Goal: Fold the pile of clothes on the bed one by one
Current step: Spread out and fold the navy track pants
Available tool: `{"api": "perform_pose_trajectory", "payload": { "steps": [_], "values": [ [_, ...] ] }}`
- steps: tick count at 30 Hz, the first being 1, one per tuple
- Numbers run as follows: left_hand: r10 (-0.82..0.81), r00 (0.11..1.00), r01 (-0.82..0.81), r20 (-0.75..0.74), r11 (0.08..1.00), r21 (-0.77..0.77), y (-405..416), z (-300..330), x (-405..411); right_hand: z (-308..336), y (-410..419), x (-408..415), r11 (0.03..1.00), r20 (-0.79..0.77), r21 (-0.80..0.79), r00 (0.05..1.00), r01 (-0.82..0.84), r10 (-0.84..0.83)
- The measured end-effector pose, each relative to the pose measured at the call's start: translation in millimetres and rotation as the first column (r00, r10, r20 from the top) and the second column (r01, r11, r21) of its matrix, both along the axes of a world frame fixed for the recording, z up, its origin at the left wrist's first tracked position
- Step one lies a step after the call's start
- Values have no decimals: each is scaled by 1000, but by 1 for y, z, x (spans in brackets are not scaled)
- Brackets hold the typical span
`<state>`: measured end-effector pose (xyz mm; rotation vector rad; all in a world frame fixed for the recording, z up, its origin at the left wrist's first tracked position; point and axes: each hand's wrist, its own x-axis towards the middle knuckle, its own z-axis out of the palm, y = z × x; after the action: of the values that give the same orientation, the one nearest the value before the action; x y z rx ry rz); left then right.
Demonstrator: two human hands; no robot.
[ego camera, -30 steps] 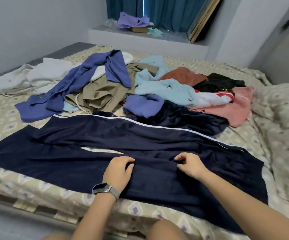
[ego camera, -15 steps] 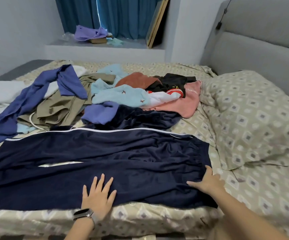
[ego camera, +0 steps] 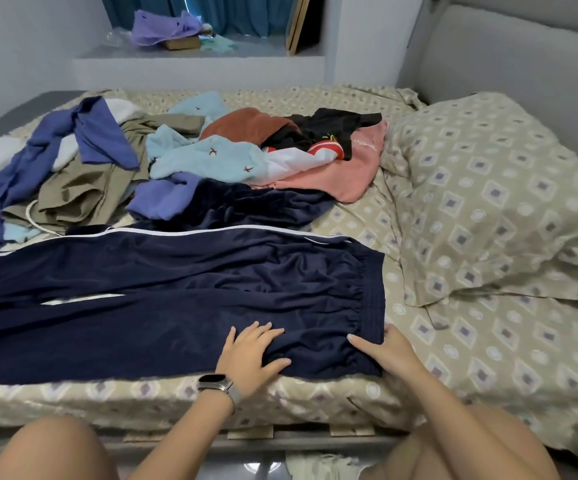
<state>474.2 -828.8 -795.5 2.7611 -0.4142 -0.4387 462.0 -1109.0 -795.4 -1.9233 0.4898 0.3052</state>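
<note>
I have the long navy-blue track trousers with the thin white side stripe (ego camera: pixel 163 289) spread flat along the near edge of the bed (ego camera: pixel 488 358), their gathered waistband towards the patterned pillow (ego camera: pixel 488 202) on my right. A second ago both hands were pinching at the cloth further down the legs, fingers curled. Since then they have let go and travelled along to the waist end. My left hand (ego camera: pixel 249 351), the one with the grey wristwatch (ego camera: pixel 216 382), now lies palm down with the fingers spread, pressing the fabric just inside the waistband. My right hand (ego camera: pixel 384 351) rests with straight fingers on the near corner of the waistband. So the grip on both sides is wide, holding nothing, only pressing.

I read that as the smoothing being nearly over: the trousers lie flat, both legs side by side, no fold yet made. The next move would probably be to bring one leg over the other. Behind them the unfolded pile of mixed clothes (ego camera: pixel 194 157) waits, untouched.
</note>
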Motion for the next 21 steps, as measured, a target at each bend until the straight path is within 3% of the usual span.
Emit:
{"api": "perform_pose_trajectory", "payload": {
  "steps": [5,14,18,21],
  "values": [
    [-120,992,122,-28,990,74,-44,5,-3,-3,-8,0,984,28,174,999,25,-30],
    [-338,935,354,-110,911,213,-108,6,0,12,-96,-4,991,-69,112,995,72,-65],
    [-347,929,363,-127,920,147,-121,-1,-4,8,-101,-9,999,-115,-54,993,-1,-5],
    [-285,945,289,-158,957,5,-111,4,1,13,-85,-3,942,-37,-329,995,72,-89]
  ]
}}
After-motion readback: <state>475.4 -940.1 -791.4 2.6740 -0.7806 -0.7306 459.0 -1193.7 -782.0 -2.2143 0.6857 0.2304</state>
